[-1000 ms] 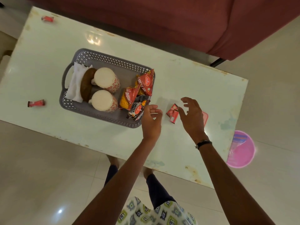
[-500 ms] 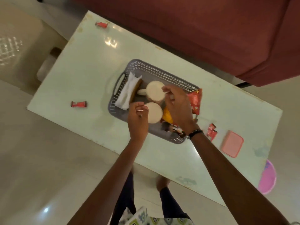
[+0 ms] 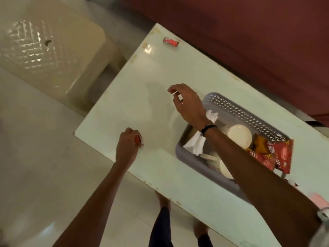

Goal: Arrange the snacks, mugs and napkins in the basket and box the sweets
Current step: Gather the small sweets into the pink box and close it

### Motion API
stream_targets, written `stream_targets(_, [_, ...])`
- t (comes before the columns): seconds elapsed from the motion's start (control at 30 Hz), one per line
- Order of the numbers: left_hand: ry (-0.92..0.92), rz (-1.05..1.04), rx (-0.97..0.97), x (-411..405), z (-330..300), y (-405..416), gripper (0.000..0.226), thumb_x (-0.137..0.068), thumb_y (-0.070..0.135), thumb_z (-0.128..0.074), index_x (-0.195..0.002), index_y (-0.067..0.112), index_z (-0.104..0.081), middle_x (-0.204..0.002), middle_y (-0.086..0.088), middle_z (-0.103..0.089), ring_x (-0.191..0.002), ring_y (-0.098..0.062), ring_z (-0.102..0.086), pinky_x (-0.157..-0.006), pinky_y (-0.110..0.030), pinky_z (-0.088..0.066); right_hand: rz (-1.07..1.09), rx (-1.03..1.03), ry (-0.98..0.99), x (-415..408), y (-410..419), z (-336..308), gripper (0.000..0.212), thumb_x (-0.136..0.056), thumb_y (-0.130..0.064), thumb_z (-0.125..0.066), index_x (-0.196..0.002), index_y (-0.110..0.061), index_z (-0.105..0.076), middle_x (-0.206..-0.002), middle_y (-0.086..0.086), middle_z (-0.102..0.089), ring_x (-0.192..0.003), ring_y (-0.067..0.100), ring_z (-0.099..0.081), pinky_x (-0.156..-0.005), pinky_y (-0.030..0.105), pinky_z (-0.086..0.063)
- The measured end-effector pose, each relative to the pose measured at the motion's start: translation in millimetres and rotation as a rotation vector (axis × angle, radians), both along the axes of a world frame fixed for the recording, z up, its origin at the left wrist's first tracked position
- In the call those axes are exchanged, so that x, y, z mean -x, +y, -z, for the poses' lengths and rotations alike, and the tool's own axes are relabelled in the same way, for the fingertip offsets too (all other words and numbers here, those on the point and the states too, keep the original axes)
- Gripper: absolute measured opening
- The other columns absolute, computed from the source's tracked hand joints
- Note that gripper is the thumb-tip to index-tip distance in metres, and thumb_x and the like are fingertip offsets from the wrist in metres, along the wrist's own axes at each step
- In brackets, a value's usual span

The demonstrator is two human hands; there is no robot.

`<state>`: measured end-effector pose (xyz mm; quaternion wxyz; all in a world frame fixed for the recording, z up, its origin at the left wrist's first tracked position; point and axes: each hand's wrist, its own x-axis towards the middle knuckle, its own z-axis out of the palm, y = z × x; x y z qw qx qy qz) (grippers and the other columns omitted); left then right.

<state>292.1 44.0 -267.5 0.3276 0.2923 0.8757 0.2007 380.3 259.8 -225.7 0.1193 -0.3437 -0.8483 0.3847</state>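
A grey perforated basket (image 3: pixel 236 107) stands on the pale table (image 3: pixel 142 82). It holds white napkins (image 3: pixel 195 142), two white mugs (image 3: pixel 239 135) and red and orange snack packets (image 3: pixel 283 155). My left hand (image 3: pixel 127 146) is closed on a red wrapped sweet (image 3: pixel 137 139) near the table's front-left edge. My right hand (image 3: pixel 187 102) hovers over the table left of the basket, fingers loosely curled, nothing in it. Another red sweet (image 3: pixel 170 41) lies at the far corner. A pink box (image 3: pixel 320 202) shows at the right edge, partly hidden by my right arm.
A dark red sofa (image 3: pixel 249 32) runs along the table's far side. A cream plastic stool (image 3: pixel 53 47) stands on the tiled floor to the left. My legs and feet show below the table's front edge.
The view has swung left. Both hands left the basket; my left hand went to the sweet near the front-left edge and closed on it, my right hand moved out over the table.
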Motion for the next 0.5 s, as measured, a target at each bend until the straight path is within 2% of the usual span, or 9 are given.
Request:
stream_targets(0.07, [-0.099,-0.015,-0.013,9.1,2.5,3.4,0.019,-0.061,-0.004,-0.076,-0.071,0.008,-0.064,-0.084,-0.004,-0.055,-0.077,-0.023,-0.057,-0.061,-0.022,-0.039,-0.030,-0.063,-0.088,19.0,12.8,10.7,0.031,-0.089,-0.004,-0.046,-0.112,-0.017,-0.061,-0.117,-0.002,-0.060,-0.106,0.014,-0.057,-0.084,0.033,-0.052])
stream_targets(0.13, [-0.154,-0.021,0.003,16.9,5.3,6.7,0.021,-0.058,-0.003,-0.079,-0.070,0.007,-0.065,-0.080,0.001,-0.052,-0.071,-0.015,-0.053,-0.058,-0.014,-0.034,-0.069,-0.110,-0.211,38.3,29.6,20.6,0.036,-0.087,-0.006,-0.049,-0.120,-0.019,-0.055,-0.130,-0.002,-0.051,-0.115,0.015,-0.050,-0.084,0.035,-0.052])
stream_targets(0.27, [-0.235,-0.020,0.021,25.6,9.1,11.2,0.028,-0.053,-0.004,-0.082,-0.066,0.011,-0.062,-0.072,0.010,-0.043,-0.064,-0.005,-0.045,-0.055,-0.010,-0.031,-0.095,-0.175,-0.446,78.6,65.2,35.5,0.050,-0.088,-0.008,-0.052,-0.136,-0.016,-0.041,-0.155,0.003,-0.023,-0.133,0.023,-0.034,-0.088,0.035,-0.048])
stream_targets(0.4, [-0.251,-0.037,0.032,28.7,10.5,14.3,0.031,-0.051,-0.006,-0.082,-0.062,0.013,-0.059,-0.070,0.012,-0.042,-0.063,-0.004,-0.044,-0.054,-0.005,-0.037,-0.073,-0.191,-0.528,113.0,91.0,44.2,0.057,-0.089,-0.008,-0.050,-0.143,-0.017,-0.034,-0.159,0.005,-0.010,-0.140,0.026,-0.024,-0.095,0.038,-0.046])
stream_targets(0.5, [-0.270,-0.035,0.008,29.5,12.9,11.8,0.033,-0.051,-0.006,-0.081,-0.060,0.016,-0.057,-0.071,0.012,-0.042,-0.064,-0.005,-0.044,-0.053,-0.004,-0.036,-0.106,-0.262,-0.591,128.7,108.8,50.0,0.065,-0.088,-0.007,-0.052,-0.147,-0.020,-0.027,-0.161,0.007,-0.003,-0.146,0.032,-0.009,-0.103,0.039,-0.041])
